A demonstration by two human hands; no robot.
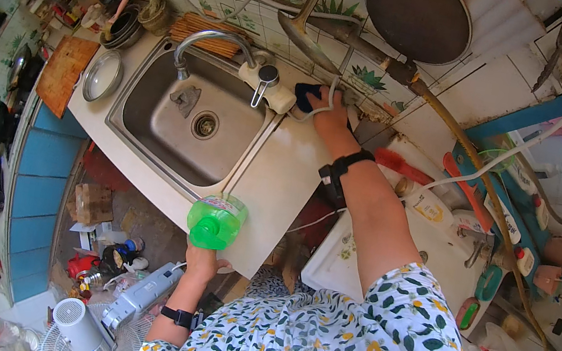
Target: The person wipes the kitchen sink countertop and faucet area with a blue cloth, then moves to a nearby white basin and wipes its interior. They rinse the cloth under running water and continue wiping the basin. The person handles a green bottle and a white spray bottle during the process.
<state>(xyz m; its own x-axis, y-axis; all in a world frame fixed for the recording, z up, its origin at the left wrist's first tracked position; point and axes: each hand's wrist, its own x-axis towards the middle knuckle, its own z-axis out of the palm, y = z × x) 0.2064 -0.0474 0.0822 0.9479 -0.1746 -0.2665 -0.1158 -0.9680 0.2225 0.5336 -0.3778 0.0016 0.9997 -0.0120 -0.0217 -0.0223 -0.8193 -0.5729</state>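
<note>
My right hand reaches to the back of the counter beside the faucet, pressing on a dark blue cloth. A thin grey hose passes over its fingers. At the counter's front edge, my left hand is around a translucent green plastic bottle with a green cap; the bottle hides most of its fingers. The bottle looks tilted, cap towards me. Between the hands lies the cream countertop. Left of it is a stainless steel sink with a grey rag near the drain.
A chrome faucet arches over the sink. A metal bowl and wooden cutting board sit at left. A wok and ladle hang above. A white washbasin stands right; a fan is low left.
</note>
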